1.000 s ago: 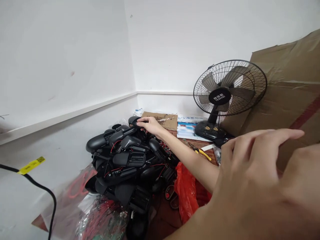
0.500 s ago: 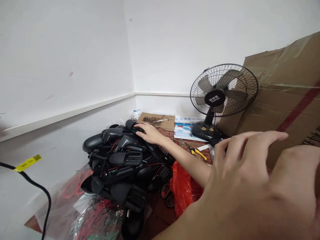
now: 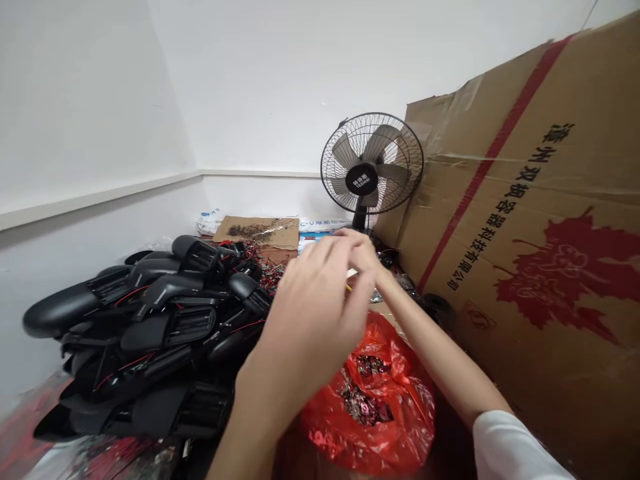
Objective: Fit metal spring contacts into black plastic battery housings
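Bright, diffuse light; glare on red bag (image 3: 407, 427); left hand (image 3: 315, 307) slightly blurred; edges stretched.

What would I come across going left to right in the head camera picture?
Pile of black plastic parts, electric fan, red leaf print on the big cardboard box.

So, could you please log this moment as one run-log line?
left hand overlaps right hand in view | grips unclear | red bag below, small parts inside | black housings piled left
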A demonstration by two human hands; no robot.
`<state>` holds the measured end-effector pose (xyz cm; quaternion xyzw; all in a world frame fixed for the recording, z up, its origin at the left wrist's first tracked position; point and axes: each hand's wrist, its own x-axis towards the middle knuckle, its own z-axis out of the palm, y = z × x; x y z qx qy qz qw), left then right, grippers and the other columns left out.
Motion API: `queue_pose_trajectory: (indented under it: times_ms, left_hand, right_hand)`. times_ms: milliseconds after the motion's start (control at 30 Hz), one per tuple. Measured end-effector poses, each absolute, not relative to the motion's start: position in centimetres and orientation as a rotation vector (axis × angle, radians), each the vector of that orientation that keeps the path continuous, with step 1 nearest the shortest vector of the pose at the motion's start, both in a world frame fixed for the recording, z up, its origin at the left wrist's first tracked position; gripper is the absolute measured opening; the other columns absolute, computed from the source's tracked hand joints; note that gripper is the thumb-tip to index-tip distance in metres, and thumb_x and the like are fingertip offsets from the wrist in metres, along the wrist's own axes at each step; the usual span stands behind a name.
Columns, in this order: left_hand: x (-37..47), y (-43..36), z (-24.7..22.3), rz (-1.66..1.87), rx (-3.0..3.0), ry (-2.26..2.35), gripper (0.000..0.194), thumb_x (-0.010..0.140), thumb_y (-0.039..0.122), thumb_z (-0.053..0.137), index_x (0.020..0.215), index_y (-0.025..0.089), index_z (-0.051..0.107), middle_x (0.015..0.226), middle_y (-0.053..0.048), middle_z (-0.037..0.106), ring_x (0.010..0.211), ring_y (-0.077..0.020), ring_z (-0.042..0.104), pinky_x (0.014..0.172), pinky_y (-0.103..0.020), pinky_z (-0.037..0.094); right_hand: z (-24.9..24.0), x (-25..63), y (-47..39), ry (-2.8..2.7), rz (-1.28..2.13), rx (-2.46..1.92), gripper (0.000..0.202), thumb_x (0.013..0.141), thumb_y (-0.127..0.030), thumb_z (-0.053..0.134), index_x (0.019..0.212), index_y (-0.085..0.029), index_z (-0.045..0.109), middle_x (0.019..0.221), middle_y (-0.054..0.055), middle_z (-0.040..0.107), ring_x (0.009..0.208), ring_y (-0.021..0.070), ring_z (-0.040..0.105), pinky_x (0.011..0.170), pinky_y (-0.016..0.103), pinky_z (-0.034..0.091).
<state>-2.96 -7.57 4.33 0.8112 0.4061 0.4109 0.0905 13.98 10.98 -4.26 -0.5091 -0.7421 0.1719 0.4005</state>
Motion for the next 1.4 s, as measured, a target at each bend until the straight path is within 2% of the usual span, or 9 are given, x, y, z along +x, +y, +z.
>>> queue_pose_trajectory:
  times_ms: [167,300,433,600,700,800,1067,1233,1400]
  left_hand:
    - [-3.7,-7.0,4.8,1.246,2.296,1.306,0.033,0.104,0.033,0.049,0.133,0.022,0.060,0.138,-0.008,0.066,0.128,-0.0275,0.059,0.110,-0.046,0.046]
    - [-3.3,-6.9,4.8,1.201,2.273,1.296,0.032,0.104,0.034,0.049,0.132,0.023,0.060,0.137,-0.006,0.067,0.129,-0.0266,0.059,0.111,-0.045,0.045]
    - [-3.1,-6.8,4.6,1.157,2.269,1.312,0.031,0.104,0.033,0.049,0.131,0.024,0.060,0.137,-0.006,0.067,0.129,-0.0263,0.059,0.111,-0.046,0.044]
    - [-3.1,-7.1,4.5,1.089,2.281,1.338,0.031,0.104,0.036,0.049,0.131,0.025,0.060,0.134,-0.005,0.068,0.125,-0.0273,0.061,0.108,-0.047,0.045]
    - [-3.2,-7.2,4.5,1.062,2.292,1.320,0.031,0.104,0.037,0.049,0.131,0.025,0.060,0.131,-0.004,0.069,0.121,-0.0268,0.063,0.106,-0.046,0.046]
    - [-3.4,-7.1,4.5,1.053,2.282,1.306,0.032,0.104,0.037,0.050,0.131,0.026,0.060,0.127,-0.004,0.070,0.118,-0.0265,0.064,0.103,-0.045,0.047]
    - [-4.2,-6.9,4.7,1.076,2.220,1.285,0.030,0.103,0.038,0.049,0.127,0.025,0.062,0.117,-0.005,0.073,0.112,-0.0266,0.066,0.101,-0.045,0.048]
    - [-3.4,-4.7,3.1,1.098,2.104,1.163,0.035,0.102,0.040,0.050,0.130,0.022,0.060,0.113,-0.009,0.073,0.109,-0.0286,0.067,0.102,-0.048,0.050]
    - [-0.8,-1.3,0.1,1.178,1.575,0.909,0.066,0.095,0.048,0.063,0.149,0.018,0.039,0.144,-0.023,0.056,0.122,-0.0293,0.064,0.101,-0.045,0.053]
  right_hand:
    - [-7.3,23.1,12.7,-1.764,0.234,-1.878,0.022,0.088,-0.019,0.067,0.109,-0.016,0.075,0.118,0.014,0.073,0.116,0.0318,0.065,0.100,0.040,0.047]
    - [-9.9,26.0,14.0,-1.738,0.172,-2.097,0.036,0.091,-0.019,0.063,0.126,-0.019,0.069,0.134,0.015,0.067,0.124,0.0324,0.062,0.100,0.040,0.048]
    - [-11.3,25.6,15.7,-1.794,0.185,-2.156,0.047,0.096,-0.038,0.064,0.141,-0.022,0.060,0.136,0.015,0.064,0.125,0.0310,0.061,0.100,0.039,0.049]
    - [-12.6,22.8,17.5,-1.797,0.140,-2.218,0.075,0.086,-0.055,0.077,0.150,-0.026,0.050,0.149,0.020,0.046,0.134,0.0382,0.050,0.102,0.043,0.047]
    - [-13.4,20.9,18.2,-1.688,0.090,-2.277,0.069,0.089,-0.053,0.074,0.146,-0.021,0.052,0.150,0.023,0.039,0.136,0.0419,0.046,0.101,0.047,0.047]
    - [-13.7,19.6,18.5,-1.592,0.084,-2.301,0.059,0.093,-0.044,0.072,0.143,-0.018,0.053,0.147,0.020,0.045,0.133,0.0394,0.048,0.100,0.050,0.049]
    - [-12.0,22.2,16.7,-1.433,0.167,-2.116,0.039,0.105,-0.036,0.053,0.138,-0.016,0.056,0.131,0.014,0.062,0.115,0.0276,0.064,0.100,0.049,0.051]
    - [-9.4,22.8,13.3,-1.391,0.072,-1.809,0.048,0.102,-0.020,0.029,0.141,-0.012,0.055,0.137,0.021,0.061,0.131,0.0300,0.056,0.109,0.043,0.045]
    - [-6.8,18.6,6.5,-1.489,-0.095,-1.226,0.048,0.096,-0.021,0.041,0.142,-0.022,0.055,0.144,0.011,0.055,0.136,0.0248,0.052,0.117,0.042,0.042]
